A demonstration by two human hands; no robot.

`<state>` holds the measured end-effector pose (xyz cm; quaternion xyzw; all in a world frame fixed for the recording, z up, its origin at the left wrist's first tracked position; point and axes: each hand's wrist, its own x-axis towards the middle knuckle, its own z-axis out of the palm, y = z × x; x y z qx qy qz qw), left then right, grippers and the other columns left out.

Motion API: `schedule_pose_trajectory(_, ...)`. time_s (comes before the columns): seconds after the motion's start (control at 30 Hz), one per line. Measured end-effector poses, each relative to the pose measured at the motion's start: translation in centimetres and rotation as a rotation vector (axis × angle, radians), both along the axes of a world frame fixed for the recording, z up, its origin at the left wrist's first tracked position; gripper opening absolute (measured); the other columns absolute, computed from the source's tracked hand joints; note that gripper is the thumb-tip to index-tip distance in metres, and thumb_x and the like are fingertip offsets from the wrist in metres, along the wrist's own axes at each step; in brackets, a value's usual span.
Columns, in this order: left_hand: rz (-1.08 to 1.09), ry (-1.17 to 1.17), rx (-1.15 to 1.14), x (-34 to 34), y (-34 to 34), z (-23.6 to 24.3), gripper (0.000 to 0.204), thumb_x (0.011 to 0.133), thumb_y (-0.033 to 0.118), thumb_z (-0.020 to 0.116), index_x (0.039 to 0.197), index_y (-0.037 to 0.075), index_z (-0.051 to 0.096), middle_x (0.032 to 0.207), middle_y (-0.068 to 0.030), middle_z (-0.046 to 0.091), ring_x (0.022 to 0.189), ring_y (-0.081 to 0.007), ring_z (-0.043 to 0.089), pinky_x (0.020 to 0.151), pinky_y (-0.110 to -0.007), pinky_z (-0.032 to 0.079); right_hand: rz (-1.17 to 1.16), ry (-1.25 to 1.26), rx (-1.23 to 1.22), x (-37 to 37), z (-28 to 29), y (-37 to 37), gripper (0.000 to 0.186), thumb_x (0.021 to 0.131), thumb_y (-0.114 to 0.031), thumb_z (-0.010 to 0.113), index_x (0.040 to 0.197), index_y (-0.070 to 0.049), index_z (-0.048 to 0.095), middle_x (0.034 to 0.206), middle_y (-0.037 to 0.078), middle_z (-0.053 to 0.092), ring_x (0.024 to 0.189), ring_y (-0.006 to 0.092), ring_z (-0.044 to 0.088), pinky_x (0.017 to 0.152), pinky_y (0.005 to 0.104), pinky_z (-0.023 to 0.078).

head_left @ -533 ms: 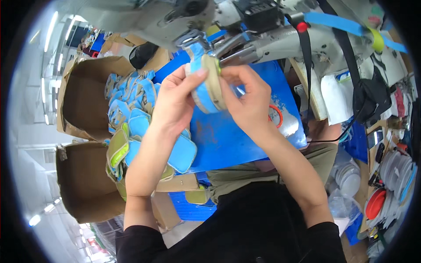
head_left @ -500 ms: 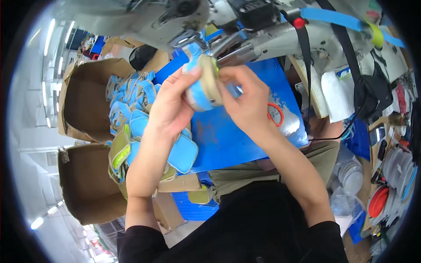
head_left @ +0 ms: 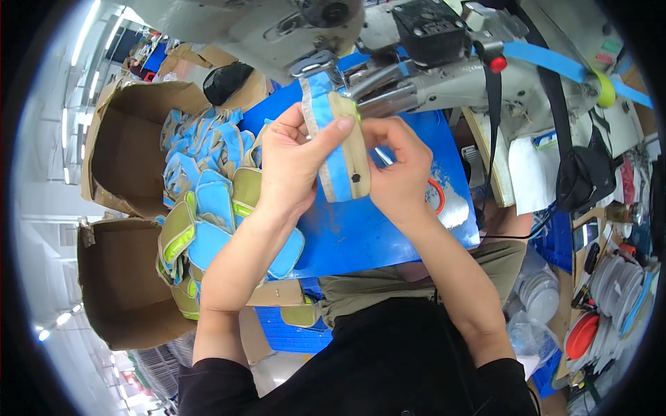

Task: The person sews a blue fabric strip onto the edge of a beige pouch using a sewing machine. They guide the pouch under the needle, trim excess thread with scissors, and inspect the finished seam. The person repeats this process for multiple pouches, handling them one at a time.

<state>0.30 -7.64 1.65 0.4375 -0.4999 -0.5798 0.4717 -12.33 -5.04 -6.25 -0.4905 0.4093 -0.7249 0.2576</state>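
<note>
In the head view, the blue-and-beige fabric band [head_left: 338,166] hangs between the two hands above the blue table [head_left: 333,243], its upper end at the metal foot [head_left: 316,64] of the sewing machine [head_left: 257,35]. The left hand [head_left: 288,163] grasps its left side, thumb across the front; the right hand [head_left: 402,166] pinches its right edge, fingertips partly hidden.
</note>
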Motion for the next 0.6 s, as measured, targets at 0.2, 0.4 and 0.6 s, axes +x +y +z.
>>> schedule_pose_trajectory(0.2, 0.005, -0.061, -0.012, -0.3, 0.0, 0.5, 0.032, 0.086, 0.002, 0.079, 0.115, 0.000, 0.066, 0.103, -0.0083, 0.075, 0.088, -0.0115, 0.071, 0.078, -0.027, 0.058, 0.038, -0.011, 0.076, -0.2, -0.3, 0.4, 0.028, 0.074, 0.006, 0.079, 0.099, -0.003, 0.070, 0.087, 0.009, 0.070, 0.078, 0.0190, 0.070, 0.072, 0.0306, 0.055)
schedule_pose_trajectory(0.4, -0.027, -0.110, -0.079, -0.3, -1.4, 1.5, 0.036, 0.085, 0.001, 0.079, 0.117, 0.000, 0.063, 0.103, -0.0076, 0.075, 0.089, -0.0102, 0.071, 0.079, -0.027, 0.058, 0.230, -0.226, 0.162, -0.7, 1.3, 0.6, 0.025, 0.083, 0.008, 0.074, 0.106, 0.000, 0.071, 0.091, 0.003, 0.070, 0.081, 0.0088, 0.066, 0.073, 0.0250, 0.053)
schedule_pose_trajectory(0.6, -0.067, -0.145, -0.211, 0.0, -1.2, 0.9, 0.046, 0.082, 0.000, 0.080, 0.121, 0.001, 0.054, 0.103, -0.0074, 0.074, 0.091, -0.0109, 0.071, 0.080, -0.027, 0.058, 0.365, -0.200, 0.239, -1.9, 2.3, 0.7, 0.026, 0.091, 0.003, 0.071, 0.117, 0.005, 0.068, 0.100, 0.005, 0.071, 0.085, 0.0050, 0.064, 0.076, 0.0192, 0.052)
